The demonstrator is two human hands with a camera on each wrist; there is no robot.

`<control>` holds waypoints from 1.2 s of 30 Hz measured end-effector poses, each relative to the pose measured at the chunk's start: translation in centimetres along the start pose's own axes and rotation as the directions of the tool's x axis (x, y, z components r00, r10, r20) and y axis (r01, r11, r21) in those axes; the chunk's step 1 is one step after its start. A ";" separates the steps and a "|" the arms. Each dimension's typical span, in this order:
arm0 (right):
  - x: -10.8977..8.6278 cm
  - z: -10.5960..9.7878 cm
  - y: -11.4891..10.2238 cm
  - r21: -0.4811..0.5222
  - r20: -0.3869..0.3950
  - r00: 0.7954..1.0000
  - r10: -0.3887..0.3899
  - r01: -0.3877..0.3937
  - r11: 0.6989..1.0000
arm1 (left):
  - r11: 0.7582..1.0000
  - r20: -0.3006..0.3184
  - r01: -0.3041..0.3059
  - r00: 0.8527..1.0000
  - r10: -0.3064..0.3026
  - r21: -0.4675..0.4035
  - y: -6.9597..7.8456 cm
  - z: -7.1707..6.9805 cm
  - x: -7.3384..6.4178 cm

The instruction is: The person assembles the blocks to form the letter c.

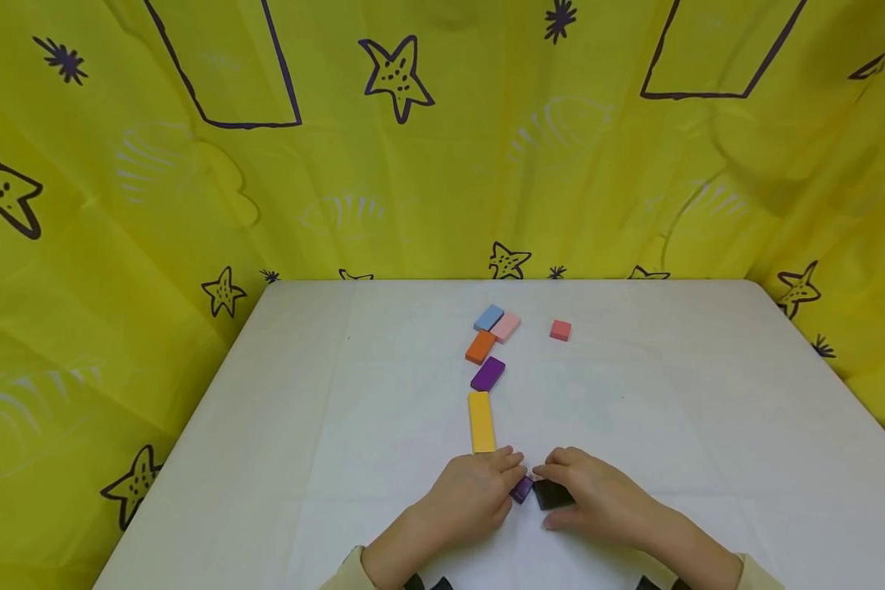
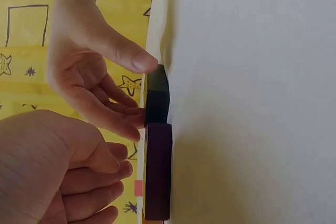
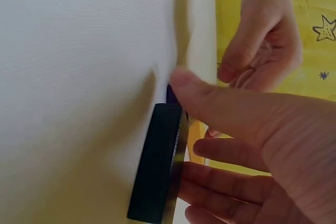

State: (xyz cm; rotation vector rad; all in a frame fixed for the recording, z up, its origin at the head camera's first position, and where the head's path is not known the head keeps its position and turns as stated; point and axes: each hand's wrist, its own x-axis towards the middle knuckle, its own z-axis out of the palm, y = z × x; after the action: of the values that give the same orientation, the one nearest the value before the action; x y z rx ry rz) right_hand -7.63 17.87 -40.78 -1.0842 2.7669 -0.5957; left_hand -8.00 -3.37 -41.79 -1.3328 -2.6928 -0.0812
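My left hand lies low over the near middle of the table, fingers loosely bent beside a dark purple block that it partly covers. In the left wrist view, that purple block stands a little apart from the left fingertips. My right hand holds a blackish-green block, its thumb on the near side and fingers curved round the far side. This dark block sits end to end with the purple one. A long yellow block lies just beyond my left hand.
Farther up the white table lie a purple block, an orange block, a blue block and a pink block. A small coral block sits apart to their right. Yellow patterned cloth hangs behind and at both sides.
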 end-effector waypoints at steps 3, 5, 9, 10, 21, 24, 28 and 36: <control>0.3 -0.3 0.1 0.027 0.018 1.000 0.015 -0.016 1.000 | 1.000 -0.012 0.006 1.000 -0.006 -0.009 -0.3 0.1 0.0; 0.6 -0.4 0.2 0.037 0.010 1.000 0.015 -0.015 0.999 | 0.999 -0.019 0.014 1.000 -0.015 -0.038 -0.5 0.2 0.0; 1.6 -1.1 0.5 0.063 0.005 0.999 0.048 -0.048 0.997 | 0.988 -0.014 0.041 0.999 -0.044 -0.151 -1.3 0.2 0.3; 1.9 -1.3 0.6 0.070 0.000 0.998 0.063 -0.063 0.996 | 0.982 -0.008 0.052 0.998 -0.055 -0.180 -1.6 0.2 0.4; 6.3 -2.9 3.6 0.114 -0.141 0.987 0.079 -0.063 0.992 | 0.946 0.050 0.180 0.984 -0.172 -0.269 -5.5 0.3 1.9; 7.1 -3.1 4.2 0.100 -0.145 0.986 0.079 -0.065 0.993 | 0.939 0.083 0.203 0.979 -0.187 -0.279 -6.1 0.5 2.1; 8.6 -3.5 5.0 0.094 -0.144 0.985 0.098 -0.085 0.992 | 0.926 0.101 0.227 0.973 -0.206 -0.303 -7.0 0.8 2.7; 11.7 -3.6 7.3 0.052 -0.176 0.974 0.145 -0.138 0.989 | 0.926 0.105 0.244 0.969 -0.223 -0.289 -8.6 1.7 4.3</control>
State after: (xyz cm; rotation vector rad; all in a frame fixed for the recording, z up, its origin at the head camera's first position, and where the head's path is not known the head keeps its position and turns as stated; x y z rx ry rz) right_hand -21.72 15.99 -39.93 -0.8551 2.9389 -0.7614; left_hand -17.59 -5.08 -42.75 -1.0886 -2.9805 -0.4964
